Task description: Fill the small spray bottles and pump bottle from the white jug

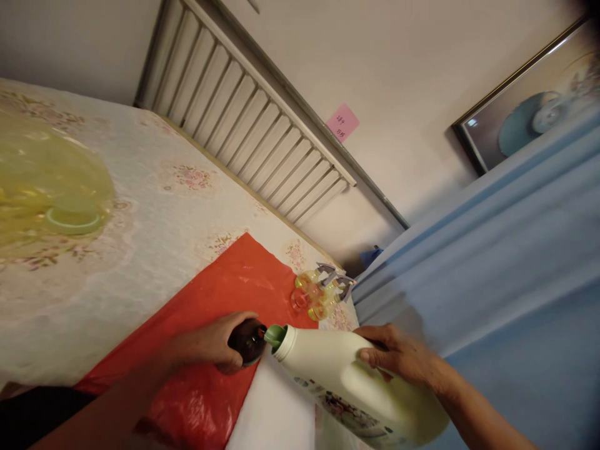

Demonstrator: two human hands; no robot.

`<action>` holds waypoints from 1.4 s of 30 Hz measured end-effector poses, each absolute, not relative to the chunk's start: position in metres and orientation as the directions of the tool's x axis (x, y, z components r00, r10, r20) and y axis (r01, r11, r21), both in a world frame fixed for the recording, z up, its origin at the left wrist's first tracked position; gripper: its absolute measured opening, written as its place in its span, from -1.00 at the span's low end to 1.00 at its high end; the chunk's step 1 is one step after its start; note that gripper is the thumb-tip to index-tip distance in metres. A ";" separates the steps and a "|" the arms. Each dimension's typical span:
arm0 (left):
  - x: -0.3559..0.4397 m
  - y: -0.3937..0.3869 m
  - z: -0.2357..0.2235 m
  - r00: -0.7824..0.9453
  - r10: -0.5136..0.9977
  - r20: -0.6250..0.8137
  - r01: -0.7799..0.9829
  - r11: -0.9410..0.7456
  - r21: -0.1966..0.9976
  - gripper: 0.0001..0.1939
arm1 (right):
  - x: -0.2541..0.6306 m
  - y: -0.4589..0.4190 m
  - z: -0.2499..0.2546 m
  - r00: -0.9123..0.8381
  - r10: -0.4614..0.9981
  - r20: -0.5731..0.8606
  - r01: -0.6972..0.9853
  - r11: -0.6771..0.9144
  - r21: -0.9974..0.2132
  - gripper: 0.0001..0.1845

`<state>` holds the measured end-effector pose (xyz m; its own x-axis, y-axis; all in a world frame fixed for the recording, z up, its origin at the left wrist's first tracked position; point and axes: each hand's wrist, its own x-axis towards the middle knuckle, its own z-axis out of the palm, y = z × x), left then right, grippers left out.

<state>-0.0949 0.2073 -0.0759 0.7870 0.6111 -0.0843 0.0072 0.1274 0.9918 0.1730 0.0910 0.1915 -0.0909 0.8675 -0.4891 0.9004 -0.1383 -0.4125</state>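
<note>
My left hand (220,344) is wrapped round a small dark brown bottle (247,342), its neck pointing to the right. By the handle, my right hand (398,356) grips a large cream-coloured jug (328,356) with a printed label. The jug lies tilted on its side, and its green pouring spout (275,336) meets or nearly touches the bottle's mouth. I cannot tell whether liquid is flowing. Beneath both hands a red plastic sheet (210,294) covers part of the table.
Clear spray bottles (323,294) with grey heads stand beyond the red sheet. A translucent yellow plastic bag (51,175) lies on the flowered tablecloth (154,250) at left. Behind the table are a radiator (253,119) and a pink note (343,122); a blue curtain (515,250) hangs at right.
</note>
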 end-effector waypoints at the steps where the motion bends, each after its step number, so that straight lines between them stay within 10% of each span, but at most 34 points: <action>1: -0.095 0.207 -0.076 0.787 0.611 -0.086 0.010 0.127 0.992 -0.09 | 0.173 0.091 0.192 -0.088 0.868 -0.488 0.900 -0.141 -0.413 -0.53; 42: -0.094 0.208 -0.076 0.806 0.589 -0.063 -0.021 0.135 0.991 -0.14 | 0.166 0.094 0.196 -0.067 0.864 -0.499 0.912 -0.149 -0.382 -0.51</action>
<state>-0.0938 0.2080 -0.0758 0.8058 0.5887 -0.0632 -0.0212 0.1354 0.9906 0.1665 0.0945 0.1958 -0.0673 0.8642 -0.4987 0.9119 -0.1495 -0.3821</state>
